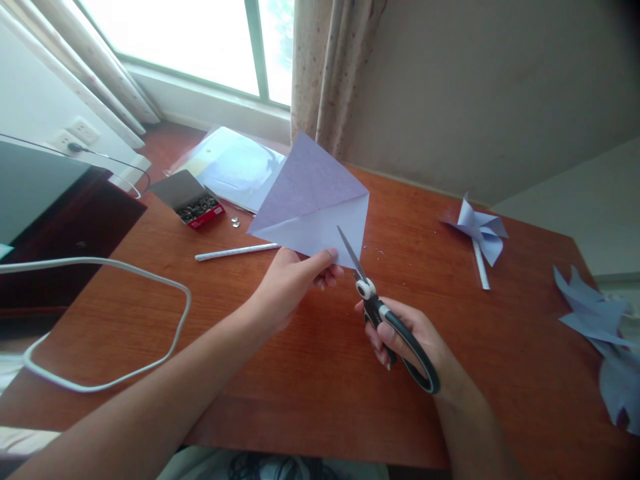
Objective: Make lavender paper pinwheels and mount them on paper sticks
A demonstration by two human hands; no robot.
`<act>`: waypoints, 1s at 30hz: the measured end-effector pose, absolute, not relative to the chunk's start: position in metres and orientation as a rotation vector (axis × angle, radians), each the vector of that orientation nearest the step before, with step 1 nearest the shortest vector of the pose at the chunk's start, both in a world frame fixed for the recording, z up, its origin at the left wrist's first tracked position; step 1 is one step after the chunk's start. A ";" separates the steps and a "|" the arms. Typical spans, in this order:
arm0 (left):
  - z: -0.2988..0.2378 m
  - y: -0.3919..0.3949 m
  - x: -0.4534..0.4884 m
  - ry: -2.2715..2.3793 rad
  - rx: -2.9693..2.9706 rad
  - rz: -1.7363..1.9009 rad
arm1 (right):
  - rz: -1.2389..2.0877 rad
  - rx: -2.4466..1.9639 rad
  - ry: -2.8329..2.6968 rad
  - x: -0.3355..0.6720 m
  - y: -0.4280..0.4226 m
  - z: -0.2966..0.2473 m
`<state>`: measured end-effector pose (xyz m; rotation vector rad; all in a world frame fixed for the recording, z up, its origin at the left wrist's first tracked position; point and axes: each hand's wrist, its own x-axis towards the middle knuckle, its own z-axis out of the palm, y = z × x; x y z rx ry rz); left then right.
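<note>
My left hand (295, 283) pinches the lower edge of a pale lilac square of paper (310, 200), folded along a diagonal crease, and holds it up over the wooden desk (310, 373). My right hand (405, 337) grips black-handled scissors (387, 313). Their blades point up and left, slightly parted, cutting into the paper's lower corner just right of my left thumb.
A white paper stick (235, 251) lies left of the paper. Behind it sit an open red box of pins (193, 203) and a clear plastic folder (230, 163). A finished lilac pinwheel (480, 230) lies at right, paper scraps (605, 333) at far right. A white cable (115, 320) loops at left.
</note>
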<state>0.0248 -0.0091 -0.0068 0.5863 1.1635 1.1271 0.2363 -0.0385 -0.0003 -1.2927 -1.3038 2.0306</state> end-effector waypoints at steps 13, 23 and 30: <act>-0.005 -0.009 0.025 1.161 0.575 1.125 | 2.022 -1.338 -1.323 0.235 -0.037 0.001; -0.005 -0.010 0.025 1.166 0.579 1.120 | 2.001 -1.355 -1.328 0.236 -0.037 0.000; -0.003 -0.010 0.025 1.173 0.583 1.130 | 1.993 -1.367 -1.354 0.237 -0.037 -0.001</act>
